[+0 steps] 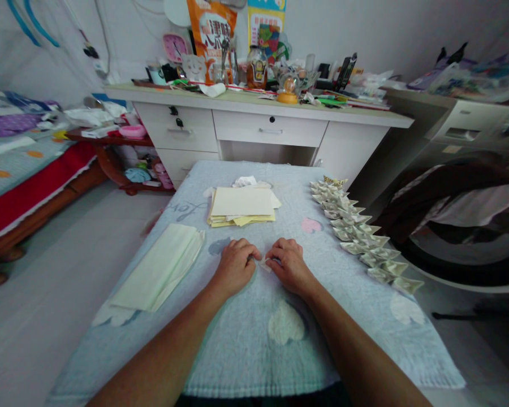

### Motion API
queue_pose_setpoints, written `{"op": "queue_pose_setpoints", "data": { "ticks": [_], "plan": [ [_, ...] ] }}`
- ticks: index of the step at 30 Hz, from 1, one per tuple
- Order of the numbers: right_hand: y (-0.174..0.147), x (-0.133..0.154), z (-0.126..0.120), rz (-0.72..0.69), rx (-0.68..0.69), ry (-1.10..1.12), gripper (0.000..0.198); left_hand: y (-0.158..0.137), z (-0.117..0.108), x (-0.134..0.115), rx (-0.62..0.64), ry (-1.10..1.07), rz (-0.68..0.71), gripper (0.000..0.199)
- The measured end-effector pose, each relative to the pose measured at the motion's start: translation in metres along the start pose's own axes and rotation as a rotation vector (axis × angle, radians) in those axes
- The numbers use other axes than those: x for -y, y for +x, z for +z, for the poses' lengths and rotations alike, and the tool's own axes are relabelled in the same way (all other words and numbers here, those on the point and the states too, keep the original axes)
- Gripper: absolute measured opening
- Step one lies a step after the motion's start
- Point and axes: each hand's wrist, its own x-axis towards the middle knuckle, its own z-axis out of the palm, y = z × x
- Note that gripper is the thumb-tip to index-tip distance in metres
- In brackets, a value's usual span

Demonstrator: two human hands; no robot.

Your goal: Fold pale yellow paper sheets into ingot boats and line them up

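Observation:
Near the middle of the cloth-covered table (254, 356), my left hand (237, 263) and my right hand (289, 261) face each other, both with curled fingers. Between their fingertips is a small piece of folded paper (264, 264), mostly covered by the fingers, so its shape cannot be made out. Just beyond the hands lies a stack of cream and yellow paper (244, 202), with a crumpled white tissue (245, 181) behind it. To the left rests a pile of long pale green paper sheets (159, 268). Folded paper boats (356, 226) stand in rows along the right side.
A white desk (263, 107) crowded with jars, bags and small items stands beyond the table. At the right is a front-loading washing machine (462, 130) with dark cloth at its door. A bed (34, 169) and a low wooden shelf (110, 138) stand left.

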Motion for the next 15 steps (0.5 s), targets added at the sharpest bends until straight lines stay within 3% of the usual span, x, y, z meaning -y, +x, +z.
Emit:
{"op": "queue_pose_setpoints", "data": {
  "ticks": [4,15],
  "plan": [
    [0.0009,-0.0001,0.0008,0.014,0.004,0.000,0.008,0.0002,0.0029,-0.0022,-0.004,0.016,0.002,0.007],
    [-0.0008,-0.0035,-0.0033,0.087,-0.029,0.034,0.004,0.0034,0.0051,-0.0044,0.027,0.094,0.032,0.011]
  ]
}}
